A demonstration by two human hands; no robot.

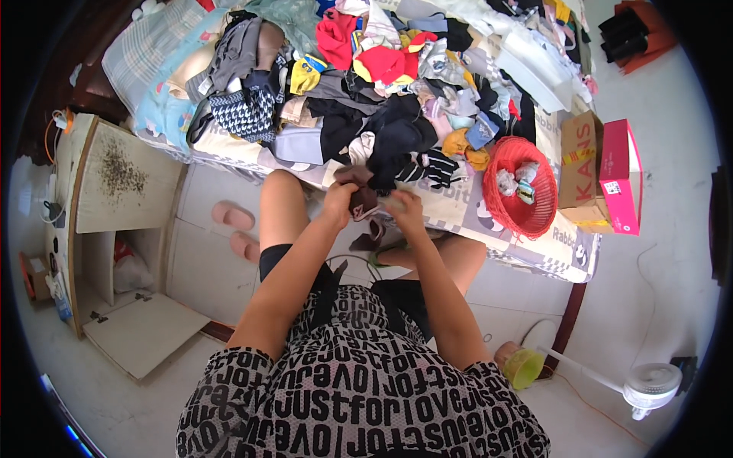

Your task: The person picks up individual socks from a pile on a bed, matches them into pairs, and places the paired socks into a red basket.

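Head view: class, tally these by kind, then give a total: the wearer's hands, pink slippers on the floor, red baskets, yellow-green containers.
Hands (left hand, right hand): 2
Pink slippers: 2
Red basket: 1
Yellow-green container: 1
Total: 6

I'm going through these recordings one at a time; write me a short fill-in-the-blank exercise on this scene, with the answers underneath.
1. The left hand holds a dark brown garment near the edge of the ____ where clothes lie heaped.
2. The plastic basket on the person's right is coloured ____.
3. The pink slippers on the tiled floor lie to the person's ____.
4. The lower door of the wooden cabinet stands ____.

Missing words: bed; red; left; open.
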